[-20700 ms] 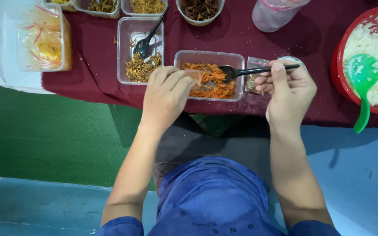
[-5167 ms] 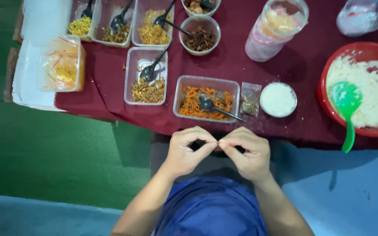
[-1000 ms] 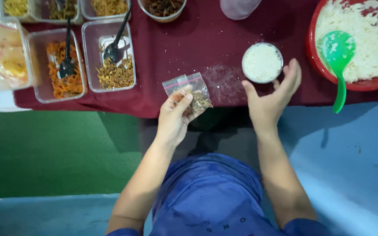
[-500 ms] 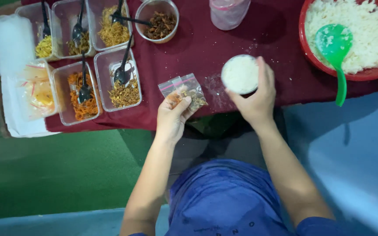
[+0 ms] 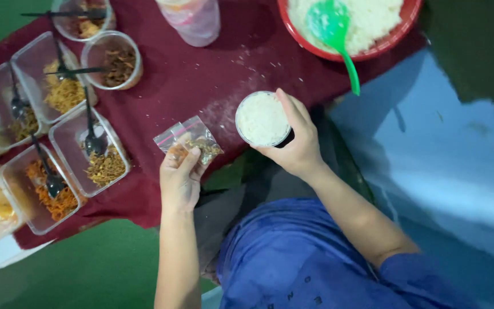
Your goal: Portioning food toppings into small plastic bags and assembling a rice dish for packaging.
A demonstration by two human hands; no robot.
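My left hand (image 5: 179,178) pinches a small clear plastic bag (image 5: 188,139) with some brown food in its lower corner, held at the near edge of the dark red tablecloth (image 5: 201,74). My right hand (image 5: 297,144) grips a small round cup (image 5: 262,119) filled with white rice, lifted just above the table's edge. The bag and the cup are a short way apart, side by side.
Clear rectangular tubs of orange and brown toppings with black spoons (image 5: 91,140) line the left. A round bowl of brown food (image 5: 112,59) and a pink jar (image 5: 192,20) stand behind. A red basin of rice (image 5: 367,23) holds a green scoop (image 5: 335,34). Blue floor lies to the right.
My right hand has closed on the rice cup and lifted it off the table. My left hand keeps holding the bag. The view has swung and tilted.
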